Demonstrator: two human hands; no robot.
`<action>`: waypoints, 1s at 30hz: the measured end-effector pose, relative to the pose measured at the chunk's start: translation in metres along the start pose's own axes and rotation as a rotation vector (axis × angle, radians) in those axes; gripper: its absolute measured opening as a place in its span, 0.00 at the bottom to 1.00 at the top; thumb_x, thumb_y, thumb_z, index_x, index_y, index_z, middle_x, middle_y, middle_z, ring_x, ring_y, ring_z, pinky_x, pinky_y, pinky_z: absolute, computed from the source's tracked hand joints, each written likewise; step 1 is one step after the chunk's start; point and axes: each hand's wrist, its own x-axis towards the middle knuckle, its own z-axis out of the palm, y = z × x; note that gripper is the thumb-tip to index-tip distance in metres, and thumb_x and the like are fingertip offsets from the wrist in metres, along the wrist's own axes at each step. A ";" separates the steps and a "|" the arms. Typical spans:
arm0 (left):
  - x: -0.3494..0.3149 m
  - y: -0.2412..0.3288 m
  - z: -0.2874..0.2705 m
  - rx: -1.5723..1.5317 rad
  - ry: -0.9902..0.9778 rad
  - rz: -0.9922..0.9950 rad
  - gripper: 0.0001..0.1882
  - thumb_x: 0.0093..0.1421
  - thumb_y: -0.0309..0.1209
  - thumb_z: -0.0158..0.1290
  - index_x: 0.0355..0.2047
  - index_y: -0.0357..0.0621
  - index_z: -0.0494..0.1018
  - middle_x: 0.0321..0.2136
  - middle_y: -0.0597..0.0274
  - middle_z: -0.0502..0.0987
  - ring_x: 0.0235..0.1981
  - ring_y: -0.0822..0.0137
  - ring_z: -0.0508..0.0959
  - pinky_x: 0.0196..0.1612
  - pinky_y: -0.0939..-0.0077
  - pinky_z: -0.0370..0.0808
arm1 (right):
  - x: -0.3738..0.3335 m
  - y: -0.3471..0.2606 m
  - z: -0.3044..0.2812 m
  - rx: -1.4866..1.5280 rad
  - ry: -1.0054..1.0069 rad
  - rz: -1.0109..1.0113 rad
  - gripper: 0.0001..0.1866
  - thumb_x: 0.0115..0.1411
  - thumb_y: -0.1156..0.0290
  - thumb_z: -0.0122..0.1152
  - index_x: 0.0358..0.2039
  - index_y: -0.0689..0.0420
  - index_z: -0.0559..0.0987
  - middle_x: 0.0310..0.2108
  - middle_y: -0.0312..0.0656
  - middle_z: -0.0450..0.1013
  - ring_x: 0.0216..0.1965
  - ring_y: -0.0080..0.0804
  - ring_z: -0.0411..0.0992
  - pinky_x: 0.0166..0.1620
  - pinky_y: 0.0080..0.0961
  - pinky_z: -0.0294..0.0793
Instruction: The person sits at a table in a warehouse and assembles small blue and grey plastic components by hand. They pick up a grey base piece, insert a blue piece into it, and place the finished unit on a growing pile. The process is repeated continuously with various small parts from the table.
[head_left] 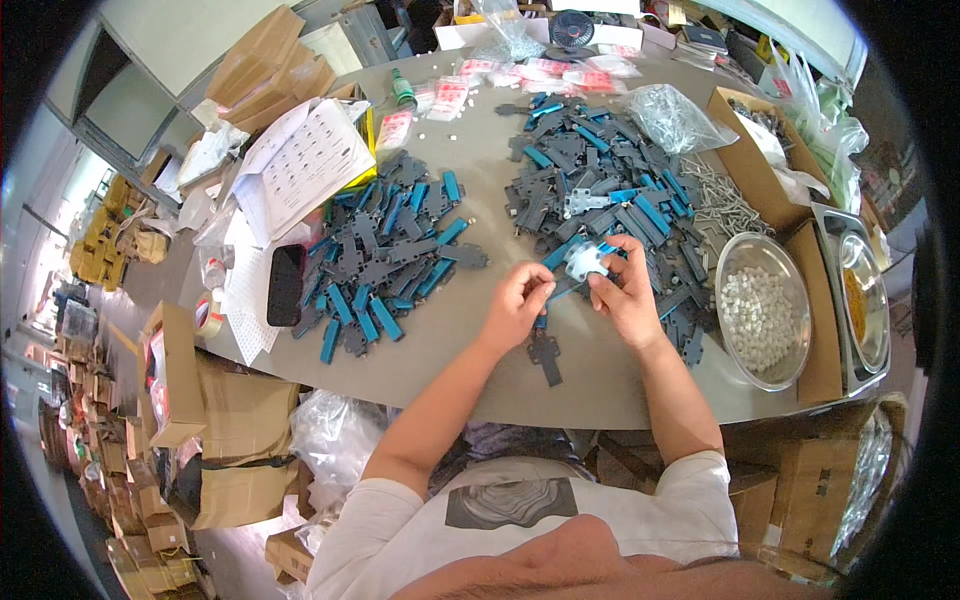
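Note:
Over the near edge of the right-hand heap, my right hand [627, 300] grips a part with a shiny grey plate and a blue strip [585, 260] between thumb and fingers. Close by on its left, my left hand [515, 305] is closed in a pinch; whatever its fingertips hold is too small to make out. A large heap of dark grey and blue parts [590, 150] lies beyond my hands. To the left spreads a smaller heap of similar parts [385, 250]. One dark cross-shaped part [545, 358] rests on the table just below my hands.
A metal bowl of small white pieces [762, 310] stands at the right, beside loose screws [722, 195] and a cardboard box [765, 150]. At the left are a phone [286, 286], paper sheets [310, 165] and a tape roll [208, 318]. Red-and-white packets [545, 75] lie at the back.

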 end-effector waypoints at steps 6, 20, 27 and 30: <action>0.006 -0.003 -0.013 -0.156 -0.109 -0.032 0.16 0.57 0.27 0.57 0.45 0.35 0.72 0.35 0.64 0.77 0.37 0.73 0.74 0.43 0.79 0.71 | 0.009 0.021 -0.018 -0.107 -0.141 0.054 0.04 0.62 0.77 0.57 0.38 0.60 0.75 0.27 0.32 0.72 0.23 0.16 0.67 0.25 0.13 0.66; 0.002 -0.005 -0.009 -0.363 -0.162 -0.130 0.19 0.55 0.18 0.51 0.49 0.35 0.70 0.44 0.58 0.75 0.40 0.68 0.77 0.46 0.77 0.73 | 0.009 0.030 -0.017 -0.308 -0.154 -0.117 0.09 0.58 0.84 0.57 0.39 0.63 0.77 0.40 0.37 0.75 0.38 0.21 0.71 0.43 0.19 0.70; 0.003 -0.006 -0.013 -0.486 -0.178 -0.184 0.23 0.55 0.18 0.48 0.53 0.34 0.67 0.45 0.58 0.74 0.42 0.70 0.75 0.45 0.78 0.73 | 0.011 0.019 -0.012 -0.605 -0.191 -0.354 0.16 0.51 0.88 0.56 0.40 0.59 0.77 0.37 0.41 0.73 0.37 0.30 0.72 0.41 0.22 0.71; 0.003 0.000 -0.012 -0.461 -0.212 -0.158 0.23 0.55 0.18 0.48 0.53 0.34 0.68 0.43 0.60 0.75 0.40 0.73 0.75 0.43 0.79 0.72 | 0.007 0.017 -0.013 -0.594 -0.209 -0.218 0.15 0.50 0.88 0.57 0.39 0.60 0.77 0.36 0.42 0.72 0.36 0.32 0.72 0.39 0.23 0.71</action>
